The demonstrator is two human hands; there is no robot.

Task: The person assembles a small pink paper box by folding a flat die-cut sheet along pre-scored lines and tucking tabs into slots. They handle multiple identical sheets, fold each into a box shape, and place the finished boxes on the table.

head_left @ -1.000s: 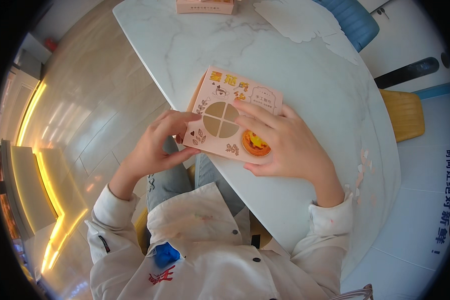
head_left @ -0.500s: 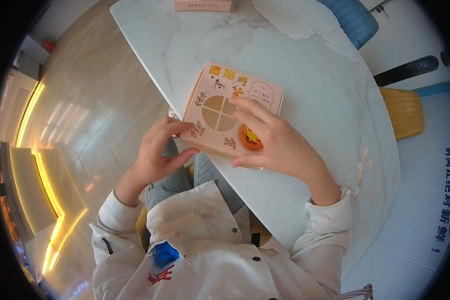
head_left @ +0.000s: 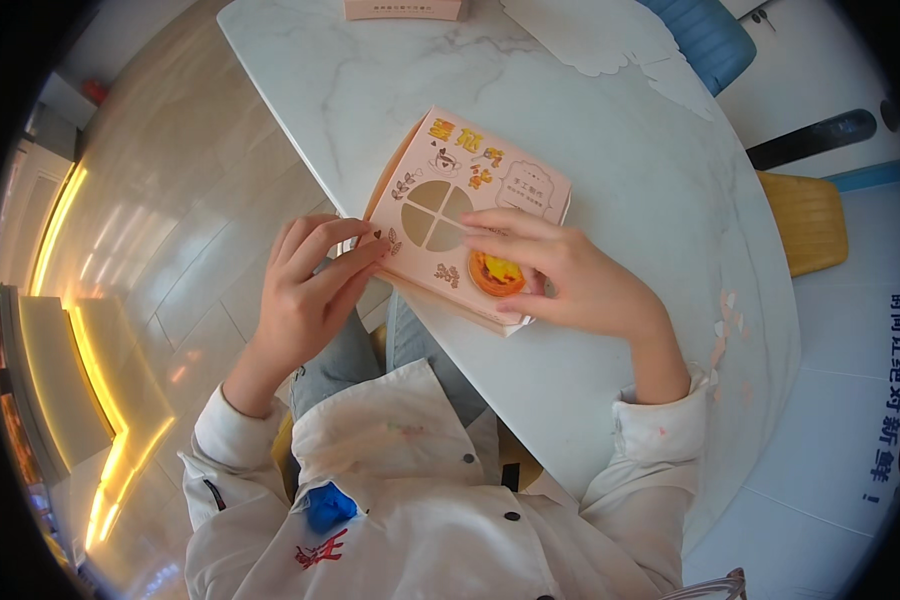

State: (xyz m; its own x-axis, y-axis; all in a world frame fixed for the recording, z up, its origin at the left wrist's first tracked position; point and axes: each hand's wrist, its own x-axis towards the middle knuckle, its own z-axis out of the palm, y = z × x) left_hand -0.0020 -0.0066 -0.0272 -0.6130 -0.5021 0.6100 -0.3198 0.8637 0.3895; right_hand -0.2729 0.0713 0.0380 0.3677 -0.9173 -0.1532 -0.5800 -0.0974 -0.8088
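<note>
A flat pink pastry box [head_left: 440, 180] with a round four-part window and an egg tart picture lies at the near edge of the white marble table [head_left: 630, 180]. My right hand [head_left: 570, 280] rests on the box's right near corner, fingers spread over the lid and thumb under the edge. My left hand [head_left: 310, 290] pinches the box's left near corner at the table edge, fingertips on the lid.
Another pink box [head_left: 405, 9] sits at the table's far edge. A blue chair [head_left: 710, 40] and a yellow stool [head_left: 805, 220] stand on the table's right side. Glossy tiled floor [head_left: 170, 200] spreads to the left, below my lap.
The box has shifted slightly farther onto the table. My left hand has moved from under the box's left side to its near left corner.
</note>
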